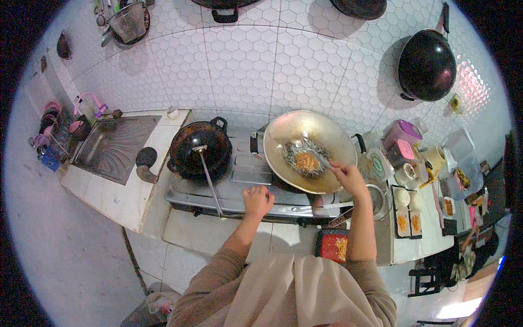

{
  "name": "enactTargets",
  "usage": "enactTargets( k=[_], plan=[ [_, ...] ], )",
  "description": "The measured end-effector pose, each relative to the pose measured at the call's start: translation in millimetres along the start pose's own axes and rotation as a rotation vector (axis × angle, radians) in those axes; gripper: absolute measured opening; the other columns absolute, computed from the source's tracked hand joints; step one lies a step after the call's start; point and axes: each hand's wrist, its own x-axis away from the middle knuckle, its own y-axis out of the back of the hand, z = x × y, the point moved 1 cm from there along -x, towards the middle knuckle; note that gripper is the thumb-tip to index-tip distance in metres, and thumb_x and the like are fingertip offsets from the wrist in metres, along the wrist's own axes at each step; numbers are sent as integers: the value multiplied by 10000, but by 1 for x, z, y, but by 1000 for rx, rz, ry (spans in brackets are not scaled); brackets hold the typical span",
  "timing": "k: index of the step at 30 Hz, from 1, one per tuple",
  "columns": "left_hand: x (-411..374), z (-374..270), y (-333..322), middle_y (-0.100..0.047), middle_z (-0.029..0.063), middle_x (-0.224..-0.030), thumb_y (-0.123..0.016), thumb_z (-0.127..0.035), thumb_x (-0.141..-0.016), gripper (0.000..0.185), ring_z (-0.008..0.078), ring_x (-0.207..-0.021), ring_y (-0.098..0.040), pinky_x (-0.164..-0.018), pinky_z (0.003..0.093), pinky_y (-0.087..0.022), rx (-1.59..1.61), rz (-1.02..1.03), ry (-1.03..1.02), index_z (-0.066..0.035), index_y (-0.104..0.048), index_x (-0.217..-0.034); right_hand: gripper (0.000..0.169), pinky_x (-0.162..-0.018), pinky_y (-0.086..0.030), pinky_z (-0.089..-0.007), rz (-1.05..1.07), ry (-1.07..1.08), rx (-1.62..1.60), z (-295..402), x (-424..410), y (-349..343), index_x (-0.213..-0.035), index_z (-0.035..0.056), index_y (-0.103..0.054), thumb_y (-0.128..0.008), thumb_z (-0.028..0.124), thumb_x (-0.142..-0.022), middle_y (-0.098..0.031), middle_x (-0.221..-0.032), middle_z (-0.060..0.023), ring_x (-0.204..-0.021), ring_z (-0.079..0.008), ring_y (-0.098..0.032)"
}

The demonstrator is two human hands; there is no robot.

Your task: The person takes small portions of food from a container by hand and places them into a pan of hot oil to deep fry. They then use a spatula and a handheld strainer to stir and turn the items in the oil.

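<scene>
My right hand [348,176] grips the handle of a metal spatula [322,158] above the right side of a large metal wok [282,135]. Inside the wok, a golden-brown piece of food [306,162] lies in bubbling oil, close to the spatula. The spatula's far end is hard to make out among the bubbles. My left hand [259,201], its fingers curled with nothing visible in them, is over the front of the gas stove [241,196]. Left of it, a long-handled ladle [208,180] leans in a dark, blackened wok [179,149].
Tongs [322,207] and a round strainer [376,200] are by my right forearm. Below the stove is a red tray [333,246] with food bits. Packed food boxes [402,222] and tubs [402,133] crowd the right counter [425,247]. A steel sink [118,143] is left.
</scene>
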Motion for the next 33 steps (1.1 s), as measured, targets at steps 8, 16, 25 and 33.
enactTargets(
  k=[8,16,25,33],
  plan=[
    [8,4,-9,-594,62,-718,-628,-225,-703,145,260,-739,-571,-742,424,-352,35,13,25,-111,-550,-746,288,-620,-478,-347,23,-143,76,5,29,66,-1042,77,-682,-621,287,-854,-676,-745,-88,-595,-209,-586],
    [5,6,-10,-600,70,-722,-630,-229,-699,152,266,-740,-575,-744,438,-344,66,-3,-2,-110,-552,-752,263,-670,-473,-325,-250,149,314,-28,-10,4,-1084,48,-645,-615,172,-853,-658,-830,-192,-696,-283,-624],
    [10,7,-16,-597,66,-707,-620,-228,-705,141,264,-733,-574,-744,437,-349,53,-37,-19,-111,-541,-723,245,-709,-498,-359,-73,-140,310,25,82,94,-1056,76,-668,-606,143,-829,-674,-904,-172,-795,-300,-664],
    [6,5,-15,-590,54,-709,-629,-238,-701,157,257,-735,-569,-755,433,-345,91,47,32,-115,-534,-717,230,-665,-495,-352,-146,-188,362,10,94,70,-1022,74,-682,-632,159,-815,-679,-837,-165,-735,-266,-666]
  ],
)
